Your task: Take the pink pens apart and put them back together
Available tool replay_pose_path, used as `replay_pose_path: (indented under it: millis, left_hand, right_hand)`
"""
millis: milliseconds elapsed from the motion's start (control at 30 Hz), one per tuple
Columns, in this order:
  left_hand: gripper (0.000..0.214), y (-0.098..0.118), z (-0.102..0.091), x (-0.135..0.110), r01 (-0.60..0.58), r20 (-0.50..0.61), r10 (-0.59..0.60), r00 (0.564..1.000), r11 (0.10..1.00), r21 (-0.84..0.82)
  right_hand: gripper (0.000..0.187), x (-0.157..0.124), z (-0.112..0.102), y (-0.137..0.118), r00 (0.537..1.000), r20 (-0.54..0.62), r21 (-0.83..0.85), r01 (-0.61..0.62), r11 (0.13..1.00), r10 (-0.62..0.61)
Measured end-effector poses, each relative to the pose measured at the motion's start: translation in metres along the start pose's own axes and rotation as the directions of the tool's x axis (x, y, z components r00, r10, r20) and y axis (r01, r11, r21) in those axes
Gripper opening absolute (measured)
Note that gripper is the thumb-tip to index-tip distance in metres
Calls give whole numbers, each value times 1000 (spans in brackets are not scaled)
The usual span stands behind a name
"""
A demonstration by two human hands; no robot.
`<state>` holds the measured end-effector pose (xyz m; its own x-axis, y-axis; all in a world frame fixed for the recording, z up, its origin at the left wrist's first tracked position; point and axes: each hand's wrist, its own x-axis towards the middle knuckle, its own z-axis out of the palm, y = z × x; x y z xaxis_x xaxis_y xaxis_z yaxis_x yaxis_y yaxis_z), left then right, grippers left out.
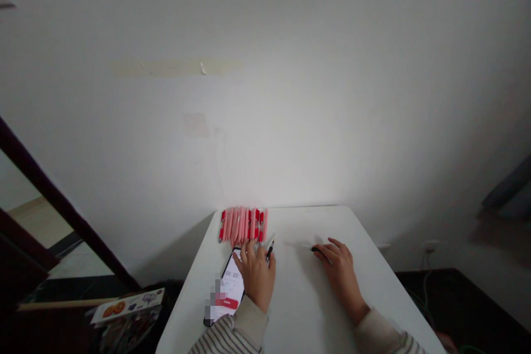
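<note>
My left hand point(258, 276) is low over the table, between the phone and the pen row. Between its thumb and index finger is a slim black pen part point(270, 249) with a pale tip pointing away from me. My right hand point(339, 263) pinches another black pen part point(314, 249); a thin, pale, see-through piece seems to stick out from it to the left, blurred. Just beyond my left fingers lies a row of several pink and red pens point(243, 224), side by side.
A phone point(232, 282) with a timer on its screen lies by my left wrist. The white table point(298, 310) meets the wall point(290, 121). Left of the table, a printed box point(128, 307) sits on a cluttered container. A cable point(426, 276) hangs from a wall socket at right.
</note>
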<state>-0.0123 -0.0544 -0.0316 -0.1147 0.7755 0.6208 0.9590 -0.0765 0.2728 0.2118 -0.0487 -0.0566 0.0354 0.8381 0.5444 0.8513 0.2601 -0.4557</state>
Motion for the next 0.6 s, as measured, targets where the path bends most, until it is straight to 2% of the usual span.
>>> replay_pose_path:
  millis: [267, 600]
  left_hand:
    - [20, 10, -3, 0, 23, 113, -35, 993, 994, 107]
    - [21, 12, -7, 1, 30, 139, -46, 989, 993, 117]
  right_hand:
    - [23, 0, 1, 2, 1000, 15, -12, 13, 1000, -12]
    - [23, 0, 3, 5, 1000, 10, -16, 19, 1000, -19]
